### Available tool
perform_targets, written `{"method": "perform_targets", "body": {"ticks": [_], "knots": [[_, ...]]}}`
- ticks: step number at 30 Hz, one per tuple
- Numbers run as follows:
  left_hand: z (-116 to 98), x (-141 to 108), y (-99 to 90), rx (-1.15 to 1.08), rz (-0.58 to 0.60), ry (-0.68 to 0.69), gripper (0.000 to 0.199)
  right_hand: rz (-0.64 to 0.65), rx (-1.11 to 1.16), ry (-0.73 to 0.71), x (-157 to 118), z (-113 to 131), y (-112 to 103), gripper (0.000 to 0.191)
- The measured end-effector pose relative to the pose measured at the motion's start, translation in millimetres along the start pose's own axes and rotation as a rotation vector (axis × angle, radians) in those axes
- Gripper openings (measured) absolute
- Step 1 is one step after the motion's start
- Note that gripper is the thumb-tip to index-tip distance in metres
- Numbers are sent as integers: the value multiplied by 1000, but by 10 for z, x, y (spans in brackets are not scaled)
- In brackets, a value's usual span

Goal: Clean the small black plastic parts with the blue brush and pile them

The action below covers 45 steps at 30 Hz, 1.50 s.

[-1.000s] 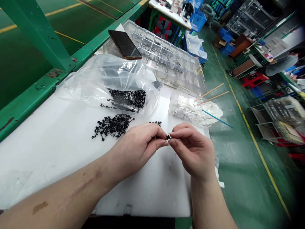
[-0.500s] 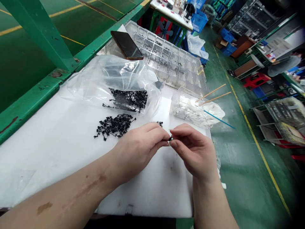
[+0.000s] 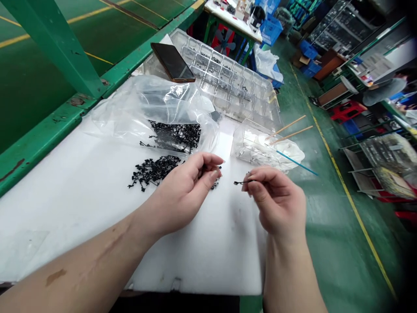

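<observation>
My right hand (image 3: 276,195) pinches a thin black plastic stemmed part (image 3: 239,182) between thumb and forefinger. Its small head points left, toward my other hand. My left hand (image 3: 185,191) is curled, with thumb and fingertips close together over some small shiny pieces (image 3: 215,184) on the white tabletop (image 3: 208,252). Something dark shows among those fingers, too small and shaded to name. Just left of that hand lies a loose pile of similar black parts (image 3: 151,171). More black parts (image 3: 179,135) fill the mouth of a clear plastic bag (image 3: 130,104).
A phone (image 3: 172,62) rests on a clear compartment box (image 3: 234,82) holding small parts. Right of it stands a clear bin (image 3: 257,148) with white material and several sticks jutting out. A green frame rail (image 3: 48,137) borders the left; other workbenches stand beyond the aisle.
My hands have moved apart. The right one has drawn slightly right with the black stemmed part, now visible; the left has shifted left and its fingers have lifted and turned.
</observation>
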<state>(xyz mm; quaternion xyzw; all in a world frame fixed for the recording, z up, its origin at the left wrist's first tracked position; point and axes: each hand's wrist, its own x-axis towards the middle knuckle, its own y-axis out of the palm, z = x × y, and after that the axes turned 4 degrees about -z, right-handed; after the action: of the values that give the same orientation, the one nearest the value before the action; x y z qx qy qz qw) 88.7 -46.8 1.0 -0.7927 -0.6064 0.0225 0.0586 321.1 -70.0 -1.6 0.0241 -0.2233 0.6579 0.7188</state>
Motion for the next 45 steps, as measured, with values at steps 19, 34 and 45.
{"method": "perform_targets", "body": {"ticks": [19, 34, 45], "knots": [[31, 54, 46, -208, 134, -86, 12, 217, -823, -19, 71, -101, -170, 31], [30, 27, 51, -338, 179, -128, 16, -26, -677, -41, 102, -144, 153, 20], [-25, 44, 29, -416, 217, -208, 3, 130, -108, -210, -18, 90, 207, 29]]}}
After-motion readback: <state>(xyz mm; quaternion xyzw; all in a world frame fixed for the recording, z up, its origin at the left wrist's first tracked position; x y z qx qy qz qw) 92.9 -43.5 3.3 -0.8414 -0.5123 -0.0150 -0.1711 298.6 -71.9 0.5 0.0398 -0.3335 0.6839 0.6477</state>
